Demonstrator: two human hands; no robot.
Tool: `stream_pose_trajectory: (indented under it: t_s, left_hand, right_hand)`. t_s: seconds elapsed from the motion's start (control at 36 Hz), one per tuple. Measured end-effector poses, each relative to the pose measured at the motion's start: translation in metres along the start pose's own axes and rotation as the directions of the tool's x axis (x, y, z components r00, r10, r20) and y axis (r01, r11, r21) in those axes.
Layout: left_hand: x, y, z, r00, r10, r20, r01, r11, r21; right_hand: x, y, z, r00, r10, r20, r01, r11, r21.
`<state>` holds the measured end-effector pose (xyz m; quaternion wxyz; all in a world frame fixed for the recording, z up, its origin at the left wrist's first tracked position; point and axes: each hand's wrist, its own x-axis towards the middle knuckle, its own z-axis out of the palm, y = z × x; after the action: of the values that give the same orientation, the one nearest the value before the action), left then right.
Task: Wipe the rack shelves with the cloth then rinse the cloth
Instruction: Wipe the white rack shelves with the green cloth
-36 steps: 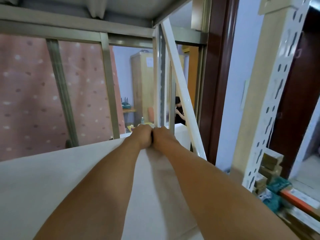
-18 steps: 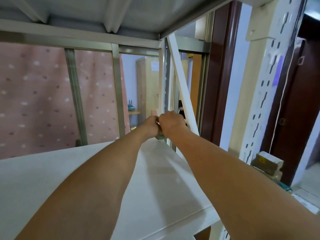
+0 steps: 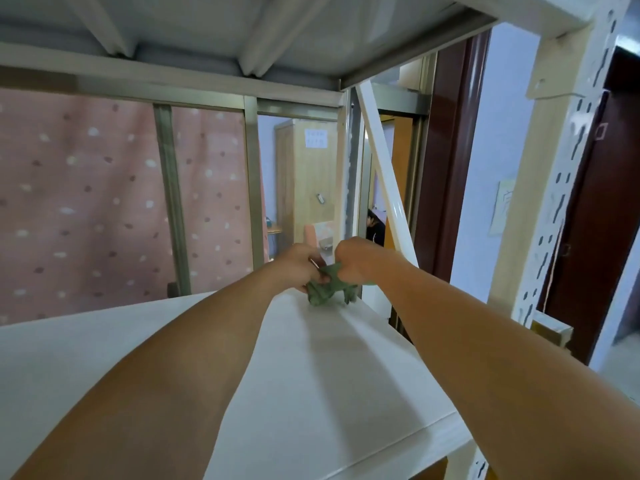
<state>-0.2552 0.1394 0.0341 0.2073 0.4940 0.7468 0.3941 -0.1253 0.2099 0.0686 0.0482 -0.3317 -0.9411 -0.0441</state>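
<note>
From the head camera, both arms are reaching deep over the white shelf (image 3: pixel 346 375) toward its far right corner, where the left hand (image 3: pixel 300 263) and the right hand (image 3: pixel 353 259) are meeting just beside the slanted white brace (image 3: pixel 384 174). Between them the green cloth (image 3: pixel 327 287) is hanging in a crumpled bunch, its lower folds touching the shelf. The left fingers are curling in and pinching one end of the cloth; the right fingers are closing in a fist around the other end. This looks like the wiping step, with the hands regathering or refolding the cloth at the back corner. The next move probably calls for bunching it into one palm, pressing it flat and dragging it across the shelf, taking care not to snag it on the brace.
</note>
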Motion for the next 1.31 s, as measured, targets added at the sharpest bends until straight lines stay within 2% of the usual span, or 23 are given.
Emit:
stream_pose_trajectory:
  t_s: [0.06, 0.14, 0.28, 0.36, 0.44, 0.61, 0.69, 0.81, 0.89, 1.0, 1.08, 1.31]
  left_hand:
    - [0.002, -0.002, -0.005, 1.000, -0.019, 0.024, 0.020, 0.999, -0.037]
    - [0.014, -0.005, -0.013, 0.999, -0.051, 0.019, 0.052, 0.998, -0.026]
    - [0.039, -0.017, -0.015, 0.994, -0.056, -0.097, 0.076, 0.973, 0.216]
    - [0.047, -0.022, -0.007, 0.983, 0.041, -0.177, 0.046, 0.885, 0.462]
    - [0.056, -0.028, 0.004, 0.967, 0.114, -0.226, 0.051, 0.788, 0.614]
    - [0.073, -0.025, 0.013, 0.946, 0.131, -0.295, 0.140, 0.657, 0.740]
    - [0.074, -0.020, 0.017, 0.940, 0.145, -0.309, 0.154, 0.627, 0.764]
    - [0.065, -0.015, 0.014, 0.955, 0.097, -0.280, 0.143, 0.677, 0.722]
    - [0.056, -0.014, 0.010, 0.962, 0.089, -0.257, 0.124, 0.697, 0.706]
    - [0.047, -0.004, 0.023, 0.964, 0.075, -0.256, 0.146, 0.657, 0.740]
    - [0.047, 0.000, 0.032, 0.958, 0.066, -0.280, 0.172, 0.650, 0.740]
    - [0.041, -0.019, 0.031, 0.949, 0.083, -0.305, 0.127, 0.784, 0.608]
  right_hand:
    - [0.005, 0.000, 0.002, 1.000, -0.007, 0.025, 0.006, 1.000, 0.028]
    - [0.018, 0.001, 0.001, 0.999, -0.039, -0.014, 0.040, 0.997, 0.070]
    - [0.046, 0.000, 0.012, 0.995, -0.072, -0.062, 0.075, 0.996, 0.048]
    - [0.063, -0.002, 0.030, 0.985, -0.110, -0.135, 0.110, 0.994, -0.006]
    - [0.080, -0.005, 0.048, 0.972, -0.169, -0.163, 0.160, 0.985, -0.068]
    - [0.105, 0.003, 0.060, 0.963, -0.180, -0.203, 0.180, 0.983, -0.019]
    - [0.105, 0.008, 0.062, 0.964, -0.135, -0.231, 0.160, 0.983, 0.093]
    - [0.098, 0.008, 0.066, 0.961, -0.108, -0.256, 0.165, 0.964, 0.210]
    - [0.090, 0.009, 0.065, 0.971, -0.106, -0.214, 0.162, 0.950, 0.266]
    - [0.085, 0.011, 0.065, 0.986, -0.091, -0.142, 0.133, 0.937, 0.324]
    - [0.084, 0.011, 0.067, 0.986, -0.088, -0.142, 0.132, 0.929, 0.345]
    - [0.082, 0.011, 0.069, 0.981, -0.017, -0.191, 0.092, 0.917, 0.388]
